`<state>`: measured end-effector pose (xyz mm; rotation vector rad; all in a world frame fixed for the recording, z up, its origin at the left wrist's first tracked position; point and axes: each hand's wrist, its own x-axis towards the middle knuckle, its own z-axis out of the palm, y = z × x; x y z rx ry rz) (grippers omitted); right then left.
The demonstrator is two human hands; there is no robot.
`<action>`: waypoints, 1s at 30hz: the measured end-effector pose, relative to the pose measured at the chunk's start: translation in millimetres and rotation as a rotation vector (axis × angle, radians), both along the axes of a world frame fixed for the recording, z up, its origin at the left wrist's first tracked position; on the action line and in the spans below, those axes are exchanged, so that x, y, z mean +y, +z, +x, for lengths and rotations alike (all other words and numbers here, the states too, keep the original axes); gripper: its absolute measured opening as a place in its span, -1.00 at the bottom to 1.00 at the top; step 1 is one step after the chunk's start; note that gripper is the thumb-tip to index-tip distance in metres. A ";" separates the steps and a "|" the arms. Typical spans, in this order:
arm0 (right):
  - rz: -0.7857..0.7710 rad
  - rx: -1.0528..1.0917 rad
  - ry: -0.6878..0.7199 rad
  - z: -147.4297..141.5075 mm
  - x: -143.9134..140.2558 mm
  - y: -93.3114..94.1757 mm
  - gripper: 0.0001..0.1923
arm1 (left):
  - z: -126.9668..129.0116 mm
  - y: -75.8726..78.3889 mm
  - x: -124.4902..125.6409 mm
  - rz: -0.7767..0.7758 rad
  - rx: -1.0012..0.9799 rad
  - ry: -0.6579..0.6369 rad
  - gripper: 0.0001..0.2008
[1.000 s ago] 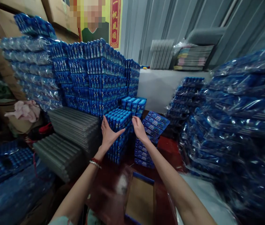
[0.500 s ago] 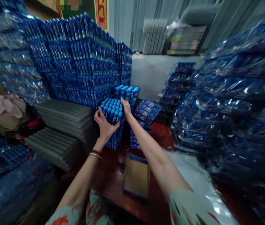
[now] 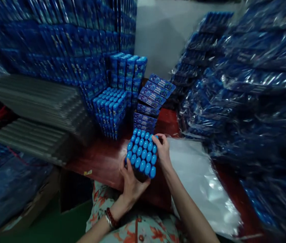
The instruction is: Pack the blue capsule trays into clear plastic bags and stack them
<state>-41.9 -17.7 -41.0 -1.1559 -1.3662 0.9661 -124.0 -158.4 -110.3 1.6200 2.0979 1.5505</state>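
A block of small blue-capped bottles (image 3: 143, 150), set in tight rows, is held between my two hands above the red table's front part. My left hand (image 3: 131, 180) grips its near left corner, thumb and fingers spread along the sides. On the far right corner, my right hand (image 3: 161, 148) presses with thumb and fingers. The shallow cardboard tray seen earlier is hidden, so I cannot tell whether the block sits in it. Farther back on the left stands another stack of blue-capped bottles (image 3: 109, 108). Fanned purple-blue printed boxes (image 3: 155, 89) lie just beyond the held block.
Grey corrugated trays (image 3: 36, 101) are piled at the left. Tall walls of blue packs (image 3: 64, 44) rise behind them. Plastic-wrapped blue packs (image 3: 246, 84) are heaped on the right. White plastic sheeting (image 3: 193, 168) covers the red table (image 3: 102, 158) beside my right arm.
My hands have brought a block of bottles from the left stack toward me and right, to where the tray was visible. The stack is lower and the view has tilted down.
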 end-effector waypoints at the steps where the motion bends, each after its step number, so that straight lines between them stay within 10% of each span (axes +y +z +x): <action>1: -0.018 -0.043 -0.012 5.3 -1.8 -18.4 -0.70 | 6.8 -15.3 -3.5 -0.074 -0.027 -0.029 0.10; 5: -0.005 -0.214 -0.025 16.6 -3.9 -63.7 -0.71 | 8.2 -46.3 -19.1 -0.280 0.087 -0.132 0.00; 9: 0.030 -0.369 -0.033 24.4 1.3 -65.1 -0.65 | -25.6 -24.3 -22.1 -0.309 0.070 -0.221 -0.18; 14: 0.181 -0.438 0.315 17.9 22.2 -49.6 -0.60 | -66.8 11.3 47.1 -0.254 -0.261 -0.390 -0.44; 19: 0.070 -0.609 0.478 18.3 18.0 -54.1 -0.66 | -56.1 -2.2 101.8 -0.350 -0.476 -0.584 -0.48; 30: -0.007 -0.731 0.336 45.3 -64.4 -68.1 -0.73 | -14.7 -30.8 21.8 -0.454 -0.384 -0.426 -0.59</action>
